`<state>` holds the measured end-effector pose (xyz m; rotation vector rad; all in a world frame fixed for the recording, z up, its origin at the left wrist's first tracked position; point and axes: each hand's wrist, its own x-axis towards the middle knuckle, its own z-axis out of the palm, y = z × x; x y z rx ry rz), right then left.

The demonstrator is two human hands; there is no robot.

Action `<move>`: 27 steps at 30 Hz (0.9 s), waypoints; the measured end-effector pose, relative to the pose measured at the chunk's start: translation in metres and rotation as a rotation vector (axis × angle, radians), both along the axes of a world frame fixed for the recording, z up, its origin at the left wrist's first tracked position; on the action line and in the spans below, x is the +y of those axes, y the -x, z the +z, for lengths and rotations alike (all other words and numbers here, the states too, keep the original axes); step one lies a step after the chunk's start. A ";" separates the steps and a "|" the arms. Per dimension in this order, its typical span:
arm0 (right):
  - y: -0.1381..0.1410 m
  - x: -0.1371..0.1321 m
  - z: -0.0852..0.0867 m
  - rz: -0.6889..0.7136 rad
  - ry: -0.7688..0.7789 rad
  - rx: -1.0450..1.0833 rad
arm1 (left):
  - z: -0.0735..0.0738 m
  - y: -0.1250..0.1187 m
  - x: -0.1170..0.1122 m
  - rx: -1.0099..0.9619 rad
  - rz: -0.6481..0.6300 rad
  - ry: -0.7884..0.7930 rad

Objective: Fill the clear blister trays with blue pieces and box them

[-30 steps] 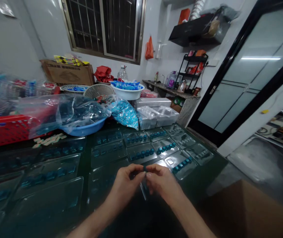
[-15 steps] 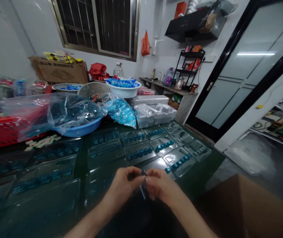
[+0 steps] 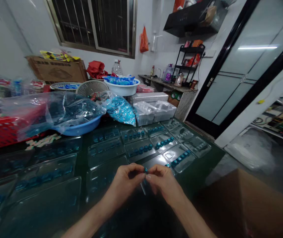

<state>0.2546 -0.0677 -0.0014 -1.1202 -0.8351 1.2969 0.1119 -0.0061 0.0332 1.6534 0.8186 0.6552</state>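
Observation:
My left hand [image 3: 128, 180] and my right hand [image 3: 163, 181] meet over the front of the dark green table. Both are closed, thumbs and fingertips pinching a small teal piece [image 3: 145, 170] between them. Below the fingertips shows a thin pale strip [image 3: 143, 188]; whether it belongs to the piece or to a tray edge, I cannot tell. Just beyond my hands, clear plastic trays [image 3: 106, 169] lie in rows. Many hold a line of teal pieces [image 3: 181, 158], and one tray partly hidden by my right hand shows a few.
A red basket [image 3: 5, 134], a blue basin [image 3: 82, 128] under clear plastic and a bag of teal pieces [image 3: 121, 110] line the table's back. Stacked clear packs [image 3: 153, 112] stand beside them. At the right front is a cardboard box [image 3: 250, 201].
Both hands have stayed together in nearly the same place. The small teal piece shows more plainly between the fingertips. The view has shifted slightly.

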 end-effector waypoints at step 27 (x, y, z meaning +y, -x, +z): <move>-0.004 -0.018 -0.009 0.062 -0.063 0.426 | -0.009 -0.014 -0.010 -0.252 -0.246 0.519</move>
